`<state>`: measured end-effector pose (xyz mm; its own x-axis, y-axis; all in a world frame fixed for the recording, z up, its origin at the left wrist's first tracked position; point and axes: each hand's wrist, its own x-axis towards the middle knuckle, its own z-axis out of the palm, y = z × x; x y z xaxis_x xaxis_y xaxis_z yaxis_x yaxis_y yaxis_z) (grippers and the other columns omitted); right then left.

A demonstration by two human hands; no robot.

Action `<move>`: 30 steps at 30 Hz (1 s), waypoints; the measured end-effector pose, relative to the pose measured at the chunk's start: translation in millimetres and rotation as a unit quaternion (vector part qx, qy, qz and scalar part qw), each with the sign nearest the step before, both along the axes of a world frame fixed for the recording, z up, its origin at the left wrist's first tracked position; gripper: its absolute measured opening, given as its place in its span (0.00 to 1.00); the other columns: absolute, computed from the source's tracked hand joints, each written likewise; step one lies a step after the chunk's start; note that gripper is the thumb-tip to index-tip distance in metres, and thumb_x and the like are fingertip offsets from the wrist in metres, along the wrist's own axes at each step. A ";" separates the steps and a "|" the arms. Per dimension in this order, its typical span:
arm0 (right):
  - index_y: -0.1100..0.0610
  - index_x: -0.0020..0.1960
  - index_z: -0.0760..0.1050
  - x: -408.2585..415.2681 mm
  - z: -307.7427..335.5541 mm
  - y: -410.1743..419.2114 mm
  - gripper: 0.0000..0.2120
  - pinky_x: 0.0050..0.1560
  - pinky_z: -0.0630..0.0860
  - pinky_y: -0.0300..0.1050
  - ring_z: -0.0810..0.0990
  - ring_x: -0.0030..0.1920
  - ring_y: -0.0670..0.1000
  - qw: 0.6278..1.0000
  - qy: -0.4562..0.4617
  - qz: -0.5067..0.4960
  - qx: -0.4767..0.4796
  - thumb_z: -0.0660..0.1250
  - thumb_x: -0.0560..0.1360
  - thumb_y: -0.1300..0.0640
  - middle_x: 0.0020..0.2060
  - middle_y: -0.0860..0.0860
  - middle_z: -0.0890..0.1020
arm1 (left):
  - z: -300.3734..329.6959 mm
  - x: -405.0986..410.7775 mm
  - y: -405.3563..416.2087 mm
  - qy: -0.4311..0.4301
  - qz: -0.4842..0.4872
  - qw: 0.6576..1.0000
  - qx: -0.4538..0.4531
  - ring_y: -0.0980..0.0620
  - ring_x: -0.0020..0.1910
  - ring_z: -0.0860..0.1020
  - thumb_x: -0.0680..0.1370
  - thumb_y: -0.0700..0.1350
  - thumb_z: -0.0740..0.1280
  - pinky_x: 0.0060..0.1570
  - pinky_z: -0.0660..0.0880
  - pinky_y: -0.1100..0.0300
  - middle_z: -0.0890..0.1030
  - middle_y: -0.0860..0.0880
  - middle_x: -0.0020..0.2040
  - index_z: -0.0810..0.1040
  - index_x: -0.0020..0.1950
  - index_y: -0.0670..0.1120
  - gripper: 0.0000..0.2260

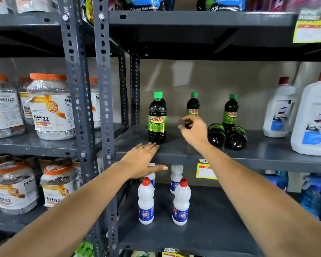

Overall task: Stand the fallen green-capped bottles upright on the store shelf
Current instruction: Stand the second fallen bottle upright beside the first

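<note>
On the grey metal shelf (267,154) in front of you, three dark plastic bottles with green caps and green "SUNNY" labels stand upright, each filled with dark liquid: the front bottle (157,118) stands just beyond your left fingertips, the middle bottle (192,106) rises directly behind your right fingers, and the back bottle (230,110) stands further to their right. Two fallen bottles (227,135) of the same kind lie on their sides, touching each other, bases toward you, just to the right of your right hand and in front of the back bottle. Your left hand (144,160) lies flat on the shelf's front edge, palm down, fingers extended and released, thumb hooked under the lip, holding nothing. Your right hand (195,130) hovers above the shelf, wrist raised, fingers loosely curled and apart, grasping nothing, near the middle bottle's lower part.
</note>
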<state>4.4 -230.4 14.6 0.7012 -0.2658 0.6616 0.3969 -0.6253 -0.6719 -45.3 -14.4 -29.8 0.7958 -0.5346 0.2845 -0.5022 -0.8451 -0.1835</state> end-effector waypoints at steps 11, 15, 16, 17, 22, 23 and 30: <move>0.61 0.69 0.67 -29.0 22.5 -90.0 0.29 0.59 0.72 0.54 0.76 0.62 0.63 0.889 0.281 -0.227 -0.281 0.52 0.79 0.40 0.63 0.61 0.78 | 18.8 9.8 -66.3 0.118 -0.041 0.992 -0.032 0.47 0.76 0.59 0.69 0.76 0.57 0.73 0.60 0.50 0.56 0.49 0.80 0.53 0.80 0.47 0.48; 0.61 0.76 0.58 -30.7 37.0 -101.1 0.35 0.48 0.83 0.56 0.78 0.56 0.61 0.904 0.362 -0.196 -0.117 0.60 0.76 0.42 0.66 0.59 0.74 | 11.8 12.8 -67.7 0.093 -0.051 0.993 -0.044 0.47 0.75 0.61 0.68 0.77 0.57 0.72 0.61 0.51 0.58 0.49 0.79 0.54 0.80 0.47 0.49; 0.62 0.74 0.61 -29.3 38.4 -104.4 0.35 0.45 0.83 0.56 0.78 0.50 0.60 0.909 0.360 -0.194 -0.073 0.62 0.75 0.43 0.64 0.59 0.76 | 10.1 14.3 -68.0 0.083 -0.050 0.994 -0.046 0.47 0.75 0.62 0.67 0.77 0.57 0.72 0.61 0.51 0.59 0.49 0.79 0.55 0.79 0.47 0.50; 0.63 0.72 0.64 -25.8 37.7 -108.4 0.34 0.43 0.84 0.57 0.77 0.46 0.59 0.915 0.354 -0.190 -0.036 0.64 0.74 0.43 0.62 0.59 0.76 | 8.7 15.7 -68.2 0.075 -0.048 0.995 -0.048 0.48 0.75 0.62 0.67 0.78 0.56 0.72 0.62 0.51 0.59 0.50 0.79 0.55 0.79 0.47 0.50; 0.57 0.60 0.73 -15.8 36.7 -118.3 0.27 0.42 0.82 0.51 0.78 0.57 0.58 0.909 0.396 -0.073 0.106 0.72 0.69 0.41 0.56 0.55 0.76 | 9.1 20.5 -67.8 0.084 -0.048 0.994 -0.043 0.50 0.76 0.59 0.65 0.79 0.56 0.73 0.61 0.51 0.56 0.52 0.80 0.53 0.80 0.49 0.51; 0.57 0.56 0.74 -16.4 35.3 -118.7 0.25 0.41 0.80 0.48 0.79 0.54 0.56 0.901 0.411 -0.053 0.127 0.73 0.68 0.42 0.53 0.55 0.78 | 9.3 21.3 -67.9 0.089 -0.047 0.994 -0.040 0.50 0.77 0.58 0.65 0.79 0.56 0.73 0.60 0.51 0.55 0.52 0.80 0.52 0.80 0.49 0.52; 0.58 0.60 0.75 -4.0 14.1 -115.6 0.33 0.56 0.79 0.51 0.81 0.52 0.54 0.918 0.323 0.039 0.227 0.76 0.61 0.41 0.53 0.55 0.81 | 9.0 19.5 -69.3 0.052 -0.036 0.998 -0.022 0.50 0.76 0.60 0.65 0.79 0.55 0.69 0.62 0.52 0.54 0.53 0.80 0.53 0.80 0.51 0.51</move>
